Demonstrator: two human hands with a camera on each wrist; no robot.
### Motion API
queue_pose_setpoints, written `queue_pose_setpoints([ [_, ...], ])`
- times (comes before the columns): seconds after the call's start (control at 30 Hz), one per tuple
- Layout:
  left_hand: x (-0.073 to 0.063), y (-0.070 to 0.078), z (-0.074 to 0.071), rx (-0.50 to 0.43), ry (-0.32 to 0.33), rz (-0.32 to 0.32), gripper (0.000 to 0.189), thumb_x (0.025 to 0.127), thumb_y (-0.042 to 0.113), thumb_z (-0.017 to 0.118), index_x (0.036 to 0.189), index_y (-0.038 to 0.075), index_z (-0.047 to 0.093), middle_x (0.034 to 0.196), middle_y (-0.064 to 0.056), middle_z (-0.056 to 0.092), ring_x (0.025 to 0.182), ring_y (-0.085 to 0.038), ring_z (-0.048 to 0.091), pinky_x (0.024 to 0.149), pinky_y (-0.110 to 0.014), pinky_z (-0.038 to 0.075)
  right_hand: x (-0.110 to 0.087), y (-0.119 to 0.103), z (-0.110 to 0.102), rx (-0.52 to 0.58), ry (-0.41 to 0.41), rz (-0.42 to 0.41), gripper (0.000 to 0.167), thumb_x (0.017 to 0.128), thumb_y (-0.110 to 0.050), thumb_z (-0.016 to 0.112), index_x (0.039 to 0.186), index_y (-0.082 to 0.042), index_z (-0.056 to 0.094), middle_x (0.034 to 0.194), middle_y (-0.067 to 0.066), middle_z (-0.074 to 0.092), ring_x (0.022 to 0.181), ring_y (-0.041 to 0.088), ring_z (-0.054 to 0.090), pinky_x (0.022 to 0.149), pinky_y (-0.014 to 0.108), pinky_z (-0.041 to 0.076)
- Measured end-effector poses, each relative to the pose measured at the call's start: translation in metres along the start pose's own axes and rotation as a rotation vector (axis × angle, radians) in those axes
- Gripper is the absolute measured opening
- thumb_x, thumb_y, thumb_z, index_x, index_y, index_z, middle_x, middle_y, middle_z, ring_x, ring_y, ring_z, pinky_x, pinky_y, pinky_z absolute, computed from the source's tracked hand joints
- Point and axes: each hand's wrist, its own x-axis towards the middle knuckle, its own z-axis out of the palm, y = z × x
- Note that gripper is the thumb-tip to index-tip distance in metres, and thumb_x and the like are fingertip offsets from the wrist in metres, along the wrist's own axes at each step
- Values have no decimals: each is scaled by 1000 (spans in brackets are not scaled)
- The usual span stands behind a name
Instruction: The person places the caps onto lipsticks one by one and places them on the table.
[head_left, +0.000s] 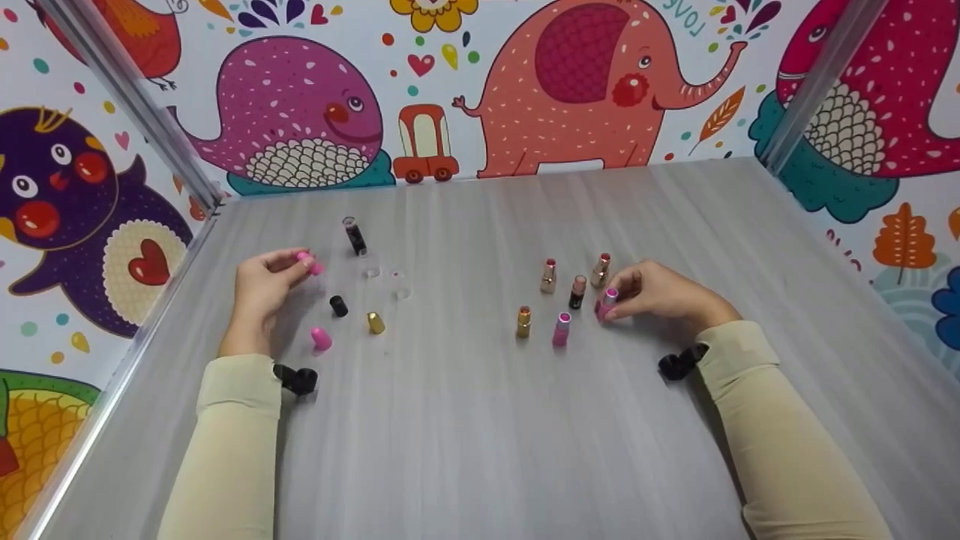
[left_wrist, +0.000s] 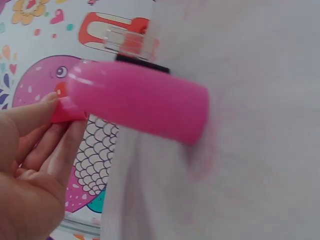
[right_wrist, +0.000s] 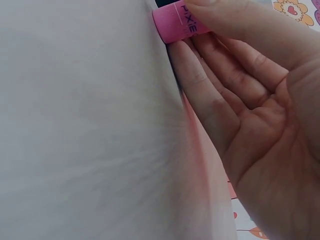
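Note:
My left hand [head_left: 259, 292] pinches a small pink cap [left_wrist: 69, 111] between thumb and fingers, at the left of the table. Closer to the left wrist camera is another pink cap [left_wrist: 140, 102], which lies on the table below that hand in the head view. On the right, my right hand [head_left: 656, 296] pinches an upright pink lipstick [head_left: 609, 298] by its tube; the bullet shows at the top. Lettering marks this pink tube [right_wrist: 180, 22] in the right wrist view. Just left of it stands a matching pink lipstick [head_left: 562, 330], uncapped.
Uncapped lipsticks stand nearby: a gold one [head_left: 523, 322], a black one [head_left: 577, 292] and two rose-gold ones [head_left: 548, 277]. On the left are a black cap [head_left: 339, 306], a gold cap [head_left: 376, 323], clear caps [head_left: 401, 289] and a dark tube [head_left: 354, 236]. Printed panels border the table.

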Motion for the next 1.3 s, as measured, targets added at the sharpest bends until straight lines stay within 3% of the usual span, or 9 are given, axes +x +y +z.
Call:
queue_pose_setpoints([
  [0.17, -9, 8, 1, -147, 1, -7, 46, 97, 17, 79, 139, 1, 67, 111, 5, 75, 104, -10, 74, 112, -32, 50, 0, -1, -1, -3, -3, 11, 24, 85, -17, 93, 102, -6, 79, 98, 5, 75, 90, 16, 63, 79, 21, 52],
  [0.4, -16, 8, 6, -335, -9, 31, 40, 94, 9, 81, 131, -1, 70, 107, 2, 78, 98, -12, 76, 96, -26, 57, 2, -2, 2, -3, -7, 15, 25, 85, -18, 93, 104, -7, 79, 97, 4, 74, 90, 17, 62, 80, 22, 52],
  [0.7, -19, 8, 18, -475, -33, 92, 29, 93, 4, 82, 120, -4, 75, 102, -3, 80, 93, -15, 78, 94, -29, 60, -1, -4, -3, 37, -24, 4, 24, 85, -10, 92, 101, 0, 76, 98, 5, 76, 90, 13, 65, 80, 20, 52],
  [0.83, -22, 14, 23, -498, -46, 139, 23, 93, 3, 81, 115, -2, 77, 102, -4, 80, 93, -15, 78, 93, -29, 60, -4, -7, -8, 17, -39, 16, 22, 84, -6, 91, 100, 0, 76, 98, 6, 77, 89, 13, 66, 78, 21, 52],
  [1.3, -34, 29, 34, -495, -72, 223, 17, 94, 2, 79, 111, 0, 79, 103, -6, 80, 93, -17, 78, 95, -32, 60, -13, -20, -23, -52, -17, 96, 28, 86, -22, 93, 103, -8, 76, 99, 5, 77, 99, 23, 68, 87, 28, 55],
])
